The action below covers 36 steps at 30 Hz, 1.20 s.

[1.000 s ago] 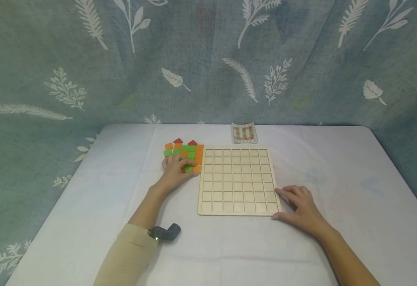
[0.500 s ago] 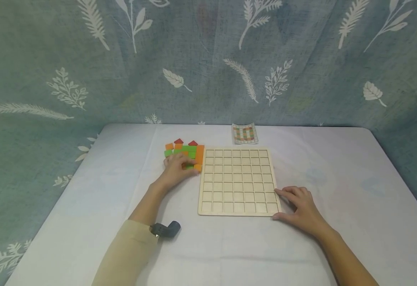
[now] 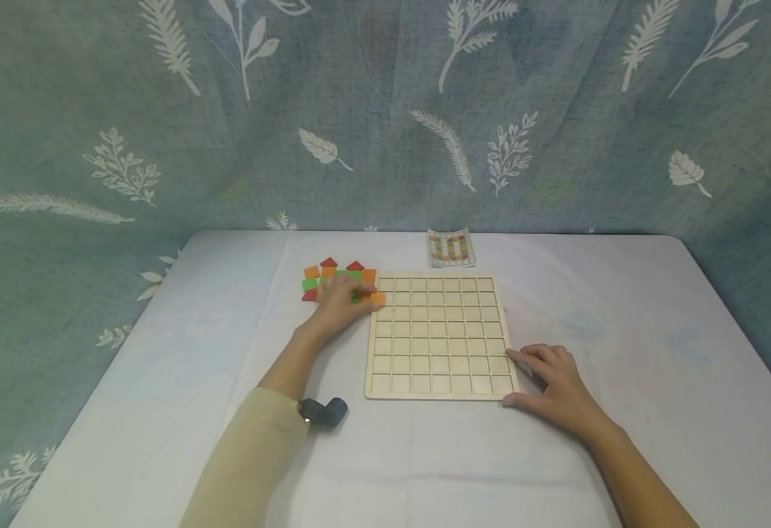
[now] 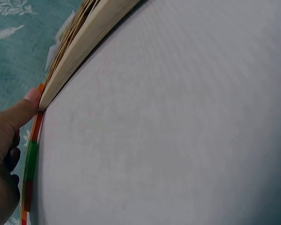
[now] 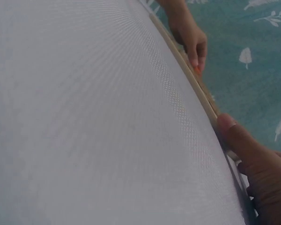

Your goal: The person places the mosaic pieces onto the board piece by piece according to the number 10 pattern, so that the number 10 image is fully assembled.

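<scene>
One left hand [image 3: 340, 303], one right hand [image 3: 550, 378], one board [image 3: 441, 345], one card [image 3: 451, 248].
One orange tile [image 3: 378, 299] in the left grip; three red pieces [image 3: 329, 262], two beyond that grip, one left of it (green pieces [image 3: 309, 284] and other orange pieces [image 3: 311, 272] are partly behind the fingers, so uncountable); seven rows of seven cells right of it.

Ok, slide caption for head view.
Left hand pinches an orange tile at the rim of a grid board; right hand touches the opposite side.
</scene>
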Tool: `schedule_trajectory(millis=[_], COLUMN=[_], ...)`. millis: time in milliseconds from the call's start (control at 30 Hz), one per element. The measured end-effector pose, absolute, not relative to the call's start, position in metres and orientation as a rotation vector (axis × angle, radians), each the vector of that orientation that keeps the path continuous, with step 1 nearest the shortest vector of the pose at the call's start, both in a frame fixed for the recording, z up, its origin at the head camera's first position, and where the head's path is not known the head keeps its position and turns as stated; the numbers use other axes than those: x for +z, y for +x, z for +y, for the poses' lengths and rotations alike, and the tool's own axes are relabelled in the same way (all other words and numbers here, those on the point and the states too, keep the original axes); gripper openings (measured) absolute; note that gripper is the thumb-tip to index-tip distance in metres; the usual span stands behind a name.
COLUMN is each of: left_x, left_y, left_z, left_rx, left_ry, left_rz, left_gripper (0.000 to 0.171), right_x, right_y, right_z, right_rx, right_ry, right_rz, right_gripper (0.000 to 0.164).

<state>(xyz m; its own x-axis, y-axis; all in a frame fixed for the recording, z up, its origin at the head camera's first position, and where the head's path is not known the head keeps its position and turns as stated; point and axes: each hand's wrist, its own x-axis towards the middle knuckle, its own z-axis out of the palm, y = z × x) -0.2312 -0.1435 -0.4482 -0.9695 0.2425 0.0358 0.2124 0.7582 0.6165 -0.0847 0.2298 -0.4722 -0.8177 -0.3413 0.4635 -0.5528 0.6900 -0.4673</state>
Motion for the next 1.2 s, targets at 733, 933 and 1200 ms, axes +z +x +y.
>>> schedule_trajectory(millis=[733, 933, 1200], left_x=[-0.444, -0.441, -0.442], left_y=[-0.229, -0.224, -0.217], left_z=[-0.135, -0.143, -0.161], left_rx=[1.059, 1.066, 1.140], left_ry=[0.386, 0.334, 0.305], left_rz=[2.884, 2.895, 2.886], left_gripper=[0.035, 0.034, 0.034], right_x=[-0.473, -0.473, -0.473], right_y=[-0.086, -0.087, -0.087], right_z=[0.229, 0.230, 0.230], right_rx=[0.861, 0.859, 0.871], right_ry=[0.708, 0.696, 0.710], right_rz=[-2.573, -2.576, -2.567], right_gripper=[0.073, 0.073, 0.073])
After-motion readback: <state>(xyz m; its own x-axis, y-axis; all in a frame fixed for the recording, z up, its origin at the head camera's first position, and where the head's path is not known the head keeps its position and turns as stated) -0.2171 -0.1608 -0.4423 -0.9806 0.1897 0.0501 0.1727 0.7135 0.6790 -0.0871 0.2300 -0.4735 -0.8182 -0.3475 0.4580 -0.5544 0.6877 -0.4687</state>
